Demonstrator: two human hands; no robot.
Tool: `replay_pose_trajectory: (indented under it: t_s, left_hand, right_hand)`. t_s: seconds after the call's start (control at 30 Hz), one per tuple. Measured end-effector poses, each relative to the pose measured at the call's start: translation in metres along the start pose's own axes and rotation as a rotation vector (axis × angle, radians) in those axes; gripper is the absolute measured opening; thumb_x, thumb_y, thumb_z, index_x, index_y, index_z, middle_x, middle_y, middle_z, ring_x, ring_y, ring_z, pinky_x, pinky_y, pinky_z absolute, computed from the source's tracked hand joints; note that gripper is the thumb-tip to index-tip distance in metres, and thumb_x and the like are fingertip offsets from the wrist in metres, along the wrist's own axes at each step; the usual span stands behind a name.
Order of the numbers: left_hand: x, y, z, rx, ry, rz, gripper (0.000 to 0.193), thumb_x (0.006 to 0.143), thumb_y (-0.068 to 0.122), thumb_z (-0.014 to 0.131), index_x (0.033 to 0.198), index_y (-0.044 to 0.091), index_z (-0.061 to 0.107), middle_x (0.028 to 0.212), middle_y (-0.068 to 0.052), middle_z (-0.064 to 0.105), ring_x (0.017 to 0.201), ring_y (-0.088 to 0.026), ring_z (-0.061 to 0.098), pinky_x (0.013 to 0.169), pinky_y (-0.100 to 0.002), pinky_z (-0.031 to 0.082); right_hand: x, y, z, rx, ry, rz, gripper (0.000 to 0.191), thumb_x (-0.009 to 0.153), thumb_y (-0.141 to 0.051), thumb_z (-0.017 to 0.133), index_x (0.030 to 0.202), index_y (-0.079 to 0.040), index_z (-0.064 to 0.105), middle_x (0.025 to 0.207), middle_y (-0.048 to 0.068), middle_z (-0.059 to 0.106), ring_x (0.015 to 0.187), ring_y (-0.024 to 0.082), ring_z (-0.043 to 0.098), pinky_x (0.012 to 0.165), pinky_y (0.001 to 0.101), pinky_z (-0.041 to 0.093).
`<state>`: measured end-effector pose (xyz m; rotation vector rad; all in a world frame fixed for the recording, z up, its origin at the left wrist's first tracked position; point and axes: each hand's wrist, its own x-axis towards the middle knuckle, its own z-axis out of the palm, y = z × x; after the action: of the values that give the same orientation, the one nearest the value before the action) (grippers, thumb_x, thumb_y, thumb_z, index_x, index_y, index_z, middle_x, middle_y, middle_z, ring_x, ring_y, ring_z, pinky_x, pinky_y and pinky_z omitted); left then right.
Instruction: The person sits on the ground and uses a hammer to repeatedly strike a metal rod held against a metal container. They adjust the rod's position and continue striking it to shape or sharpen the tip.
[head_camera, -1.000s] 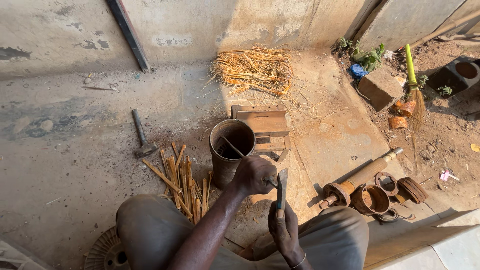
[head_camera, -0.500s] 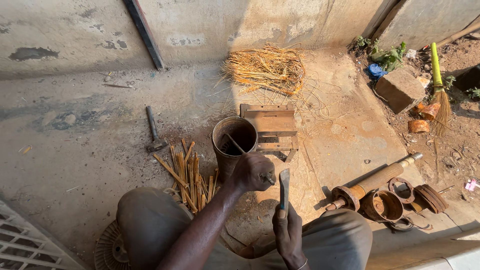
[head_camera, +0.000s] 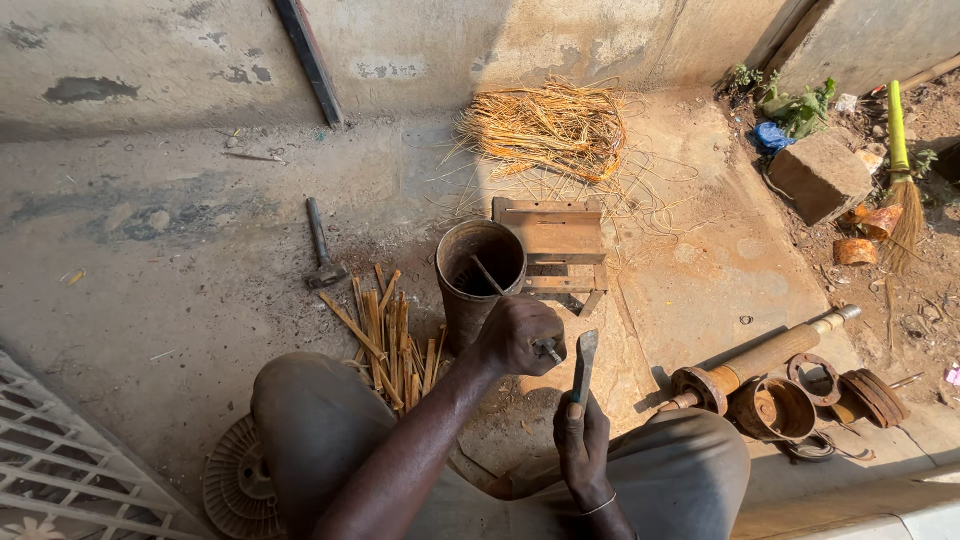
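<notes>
Concrete yard floor (head_camera: 180, 260). Just before the rusty pipe (head_camera: 478, 275), left hand (head_camera: 518, 335) grips what may be a thin strip (head_camera: 547, 349); right hand (head_camera: 582, 440) clasps a blade (head_camera: 584, 365). Splitting under way; blade must meet strip.

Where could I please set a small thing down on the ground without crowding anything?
Bare concrete lies left of the hammer, and more between the wooden stool and the stone block. It is crowded around the metal can, the split sticks and the rusty parts.

Rusty-brown metal can (head_camera: 478, 275), golden-tan straw pile (head_camera: 545, 125), pale wooden stool (head_camera: 553, 240) — yellow-green handle seen on the broom (head_camera: 897, 165).
</notes>
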<state>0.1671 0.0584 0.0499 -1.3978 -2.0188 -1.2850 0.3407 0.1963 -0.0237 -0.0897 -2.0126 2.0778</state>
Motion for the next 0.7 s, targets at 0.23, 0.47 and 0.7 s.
replay_pose_trajectory:
  t_s: [0.23, 0.47, 0.7]
  left_hand:
    - [-0.003, -0.010, -0.014, -0.015, -0.037, -0.006, 0.013, 0.070, 0.016, 0.077, 0.070, 0.014, 0.063, 0.063, -0.001, 0.064, 0.059, -0.019, 0.066, 0.056, -0.037, 0.053]
    - [-0.004, -0.012, -0.034, -0.080, -0.077, -0.012, 0.016, 0.067, 0.015, 0.074, 0.062, 0.014, 0.059, 0.057, -0.003, 0.058, 0.055, -0.022, 0.063, 0.054, -0.039, 0.049]
    - [-0.010, -0.013, -0.042, -0.167, -0.006, 0.043, 0.015, 0.068, 0.012, 0.069, 0.063, 0.014, 0.055, 0.059, -0.003, 0.056, 0.055, -0.022, 0.060, 0.056, -0.039, 0.049]
  right_hand:
    - [-0.002, -0.003, 0.010, -0.087, -0.006, 0.016, 0.056, 0.104, -0.057, 0.046, 0.085, -0.005, 0.053, 0.061, -0.003, 0.044, 0.051, 0.006, 0.040, 0.044, 0.0243, 0.033]
    - [-0.003, -0.030, 0.031, -0.105, -0.046, -0.023, 0.053, 0.104, -0.053, 0.047, 0.089, -0.003, 0.055, 0.061, -0.002, 0.045, 0.052, 0.006, 0.039, 0.045, 0.0248, 0.031]
    - [-0.007, -0.064, 0.050, -0.160, -0.137, -0.185, 0.056, 0.106, -0.056, 0.045, 0.091, -0.003, 0.054, 0.064, -0.001, 0.047, 0.054, 0.006, 0.041, 0.047, 0.0239, 0.033]
